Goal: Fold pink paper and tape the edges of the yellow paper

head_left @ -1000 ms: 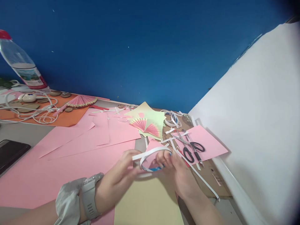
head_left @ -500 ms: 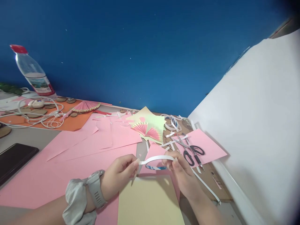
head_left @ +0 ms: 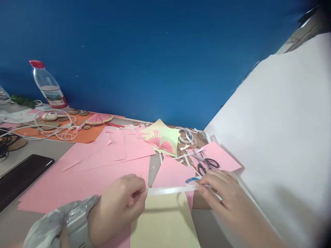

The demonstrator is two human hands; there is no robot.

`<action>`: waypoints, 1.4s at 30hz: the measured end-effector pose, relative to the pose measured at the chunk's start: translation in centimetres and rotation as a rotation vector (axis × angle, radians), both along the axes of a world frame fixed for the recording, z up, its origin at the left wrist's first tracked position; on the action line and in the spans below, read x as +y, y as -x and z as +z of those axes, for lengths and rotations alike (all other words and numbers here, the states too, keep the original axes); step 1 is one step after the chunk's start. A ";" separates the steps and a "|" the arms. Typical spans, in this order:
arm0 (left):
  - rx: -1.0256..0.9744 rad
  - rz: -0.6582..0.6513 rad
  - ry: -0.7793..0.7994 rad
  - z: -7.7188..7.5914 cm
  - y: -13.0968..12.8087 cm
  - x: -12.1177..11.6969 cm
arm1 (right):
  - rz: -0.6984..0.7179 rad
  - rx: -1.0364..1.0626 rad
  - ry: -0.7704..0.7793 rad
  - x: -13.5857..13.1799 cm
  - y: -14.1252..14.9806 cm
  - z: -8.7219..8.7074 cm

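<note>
A straight strip of white tape [head_left: 170, 190] is stretched between my two hands, just above the top edge of a pale yellow paper sheet [head_left: 164, 224]. My left hand [head_left: 120, 206] pinches the strip's free end, its fingers curled. At the other end, my right hand [head_left: 223, 193] grips the tape roll [head_left: 191, 180], whose blue printed core shows beside the fingertips; the rest of the roll is hidden by the hand. A pink paper piece [head_left: 172, 172] lies beyond the strip. Black-handled scissors [head_left: 212, 163] rest just past my right hand.
Pink sheets [head_left: 103, 179] cover the table's left side, near a black phone [head_left: 26, 177]. Folded pink fans [head_left: 165, 146] lie on yellow paper. Behind are another tape roll [head_left: 187, 136], a pink fan [head_left: 99, 119], white cables [head_left: 60, 127] and a bottle [head_left: 53, 91]. A white board [head_left: 279, 113] stands right.
My hands have moved apart, left hand leftward and right hand rightward, drawing out a longer, straight strip of tape from the roll. The view has shifted slightly.
</note>
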State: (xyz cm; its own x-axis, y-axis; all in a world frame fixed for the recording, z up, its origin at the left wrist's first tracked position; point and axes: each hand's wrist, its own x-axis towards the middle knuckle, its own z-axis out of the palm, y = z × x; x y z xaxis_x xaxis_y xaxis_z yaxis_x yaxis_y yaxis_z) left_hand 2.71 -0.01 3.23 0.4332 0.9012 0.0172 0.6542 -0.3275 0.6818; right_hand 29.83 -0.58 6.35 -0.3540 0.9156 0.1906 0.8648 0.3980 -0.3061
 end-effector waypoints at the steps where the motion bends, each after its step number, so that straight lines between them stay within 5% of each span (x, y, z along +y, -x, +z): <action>1: 0.038 0.011 0.002 -0.3 0.0 -0.6 | 0.011 -0.022 -0.039 -0.4 0.1 -0.5; 8: 0.226 0.054 -0.026 -4.4 -0.3 -1.8 | -0.043 -0.090 -0.366 -1.5 2.1 -6.1; 12: 0.283 0.059 -0.109 -5.3 -0.1 -1.3 | -0.082 -0.162 -0.521 -1.8 3.1 -7.8; 33: 0.190 0.025 0.078 -4.4 1.5 -0.6 | -0.073 -0.127 -0.419 -1.7 3.3 -8.5; 42: 0.313 0.090 0.056 -4.4 1.4 -0.6 | -0.050 -0.101 -0.383 -1.7 3.6 -8.4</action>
State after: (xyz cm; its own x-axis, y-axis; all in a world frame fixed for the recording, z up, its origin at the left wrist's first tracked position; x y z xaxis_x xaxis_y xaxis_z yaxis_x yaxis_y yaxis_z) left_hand 1.30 -0.62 -1.15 0.3283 0.9318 -0.1551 0.8593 -0.2263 0.4587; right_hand 26.25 -2.28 -2.03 -0.3450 0.8016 0.4883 0.9043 0.4233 -0.0558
